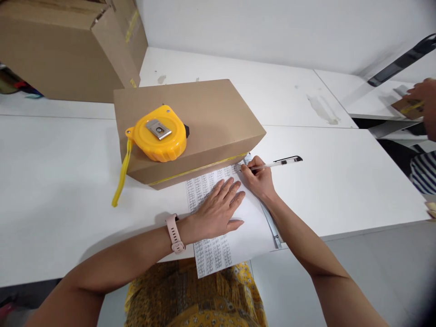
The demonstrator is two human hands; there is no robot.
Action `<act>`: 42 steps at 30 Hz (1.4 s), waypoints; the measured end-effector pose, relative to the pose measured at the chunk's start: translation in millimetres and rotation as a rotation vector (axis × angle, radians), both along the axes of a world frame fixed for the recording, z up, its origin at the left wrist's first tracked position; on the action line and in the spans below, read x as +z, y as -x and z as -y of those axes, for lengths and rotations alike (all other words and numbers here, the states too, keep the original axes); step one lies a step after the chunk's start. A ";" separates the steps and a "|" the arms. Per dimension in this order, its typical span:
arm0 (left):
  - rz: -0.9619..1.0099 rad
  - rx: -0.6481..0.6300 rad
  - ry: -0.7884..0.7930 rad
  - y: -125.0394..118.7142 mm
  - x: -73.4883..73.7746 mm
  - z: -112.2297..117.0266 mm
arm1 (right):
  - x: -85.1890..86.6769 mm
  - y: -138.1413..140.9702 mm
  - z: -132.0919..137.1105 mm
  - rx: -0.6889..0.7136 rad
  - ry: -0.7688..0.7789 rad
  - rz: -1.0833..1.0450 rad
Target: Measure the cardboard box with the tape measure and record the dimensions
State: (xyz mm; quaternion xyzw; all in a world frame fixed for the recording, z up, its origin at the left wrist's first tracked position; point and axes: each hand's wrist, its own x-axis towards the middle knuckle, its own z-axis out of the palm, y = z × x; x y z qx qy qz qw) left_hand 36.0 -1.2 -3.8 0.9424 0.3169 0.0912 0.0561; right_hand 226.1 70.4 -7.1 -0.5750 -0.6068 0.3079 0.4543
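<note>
My left hand lies flat with spread fingers on a sheet of paper covered partly in columns of small writing. A clear pen with a black cap end is gripped in my right hand, its tip down at the sheet's upper right. Beyond both hands sits a closed cardboard box, whose near edge overhangs the top of the paper. On the box rests a yellow tape measure, metal clip facing up and yellow strap hanging over the left edge. Under the paper's right side, a pale blue-grey folder or sheet peeks out.
A larger open cardboard box stands at the back left against the wall. At the far right, another person's hand is by a small brown box. The white table has a front edge near my body.
</note>
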 end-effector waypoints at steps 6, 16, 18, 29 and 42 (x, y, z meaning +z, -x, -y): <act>0.008 0.001 0.007 0.6 -0.2 -0.1 | -1.5 -1.3 -0.3 -0.002 0.036 0.006; 0.002 -0.004 0.010 0.6 -0.2 -0.8 | 1.9 -0.6 0.7 -0.008 0.038 0.027; 0.002 -0.005 0.015 0.7 0.1 -0.8 | 1.4 0.3 0.9 -0.008 0.038 0.021; 0.015 -0.016 0.036 2.2 -1.0 -1.1 | 11.0 -44.3 -10.0 -0.225 -0.240 0.193; 0.480 0.084 -0.404 12.5 28.2 -3.3 | 2.8 -52.1 -12.0 0.022 -0.186 0.633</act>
